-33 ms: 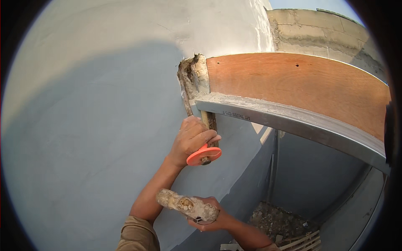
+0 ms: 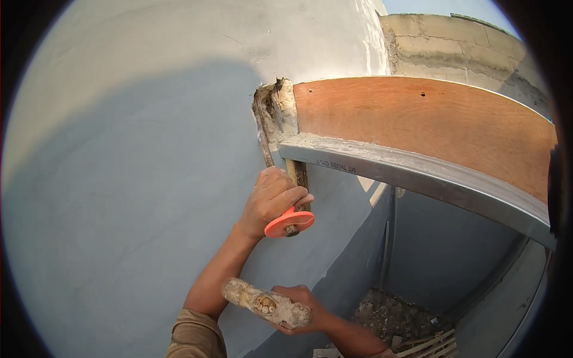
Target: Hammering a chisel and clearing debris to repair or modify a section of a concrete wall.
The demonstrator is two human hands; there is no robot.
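Note:
My left hand (image 2: 272, 198) is wrapped round a chisel (image 2: 265, 145), below its bare steel shaft and above a round orange hand guard (image 2: 289, 225). The chisel slants up, its upper end in a rough, broken-out hole (image 2: 276, 110) in the painted wall. The chisel's butt end shows under the guard. Lower down, my right hand (image 2: 315, 310) grips a hammer with a worn, plaster-crusted head (image 2: 266, 303). The handle is mostly hidden behind the head. A gap separates the hammer head from the chisel's butt.
A metal channel beam (image 2: 418, 182) runs right from the hole, with a reddish-brown wood board (image 2: 418, 116) above it. The blue-grey wall (image 2: 131, 209) fills the left. Rubble (image 2: 397, 313) and wooden slats (image 2: 427, 346) lie far below. A block wall (image 2: 453, 48) stands behind.
The hammer head in my right hand has dropped slightly. My left hand and the chisel stay nearly in place.

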